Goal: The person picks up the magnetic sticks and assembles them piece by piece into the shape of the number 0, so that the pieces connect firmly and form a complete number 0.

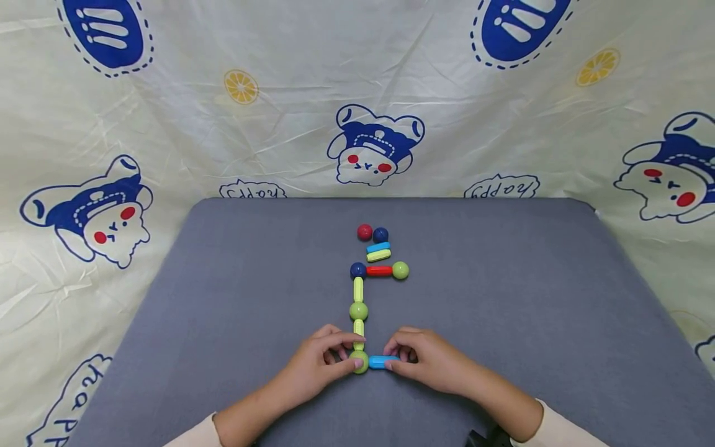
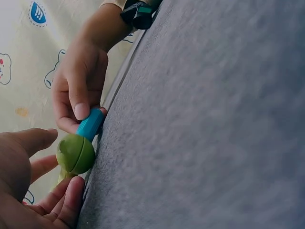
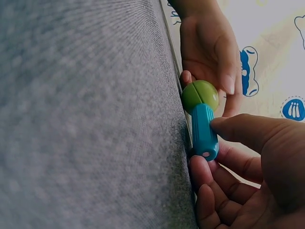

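Observation:
Between the thumb and fingers of my right hand (image 1: 432, 360) is a short blue stick (image 1: 378, 362), lying level on the table. Its left end meets a green ball (image 1: 363, 366) at the near end of an upright line of pieces. My left hand (image 1: 313, 366) hovers around that ball, thumb over it with a small gap in both wrist views. The left index finger crosses above a yellow-green stick (image 1: 359, 328). Farther up come a second green ball (image 1: 359, 311), another yellow-green stick (image 1: 359, 288) and a dark blue ball (image 1: 358, 270).
From the dark blue ball a red stick (image 1: 379, 271) runs right to a green ball (image 1: 400, 270). Beyond lie a loose yellow-green stick (image 1: 378, 255), a blue stick (image 1: 378, 247), a red ball (image 1: 365, 232) and a dark blue ball (image 1: 381, 234). A grey cloth covers the table (image 1: 251, 267).

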Demonstrator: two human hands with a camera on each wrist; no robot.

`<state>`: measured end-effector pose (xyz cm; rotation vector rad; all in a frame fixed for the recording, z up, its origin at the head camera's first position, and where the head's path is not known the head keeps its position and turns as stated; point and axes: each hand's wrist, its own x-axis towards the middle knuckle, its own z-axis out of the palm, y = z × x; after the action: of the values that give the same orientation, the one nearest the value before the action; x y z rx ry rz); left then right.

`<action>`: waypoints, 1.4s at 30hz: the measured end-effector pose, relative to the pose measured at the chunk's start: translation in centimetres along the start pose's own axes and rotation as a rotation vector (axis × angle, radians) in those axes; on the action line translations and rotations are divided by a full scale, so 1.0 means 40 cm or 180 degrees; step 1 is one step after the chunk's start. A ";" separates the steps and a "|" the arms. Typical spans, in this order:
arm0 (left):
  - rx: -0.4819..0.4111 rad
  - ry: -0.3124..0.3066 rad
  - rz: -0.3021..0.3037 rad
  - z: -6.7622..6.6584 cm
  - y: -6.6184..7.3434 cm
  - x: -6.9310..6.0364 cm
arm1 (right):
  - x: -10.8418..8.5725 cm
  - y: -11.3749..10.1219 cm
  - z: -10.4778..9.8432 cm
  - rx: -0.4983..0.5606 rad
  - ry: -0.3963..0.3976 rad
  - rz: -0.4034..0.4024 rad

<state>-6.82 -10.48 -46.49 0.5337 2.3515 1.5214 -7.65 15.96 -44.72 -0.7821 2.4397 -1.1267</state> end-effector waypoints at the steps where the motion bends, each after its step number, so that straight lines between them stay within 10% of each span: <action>1: 0.0005 -0.0026 0.0002 0.002 0.000 -0.003 | 0.000 0.000 0.001 0.0002 0.0010 0.0006; 19: 0.0002 -0.0041 0.0228 0.002 0.000 -0.006 | 0.012 -0.004 -0.018 0.0004 0.0096 0.0126; 35: 0.0040 -0.0071 0.0145 0.004 -0.011 -0.001 | 0.147 0.042 -0.180 0.0038 0.1247 0.0369; 42: -0.0040 -0.0076 0.0110 0.001 -0.010 -0.003 | 0.226 0.097 -0.227 0.0109 0.1380 0.0481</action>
<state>-6.75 -10.63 -46.85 0.5894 2.3247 1.5353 -20.75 17.84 -42.70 -0.3597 2.7583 -1.3908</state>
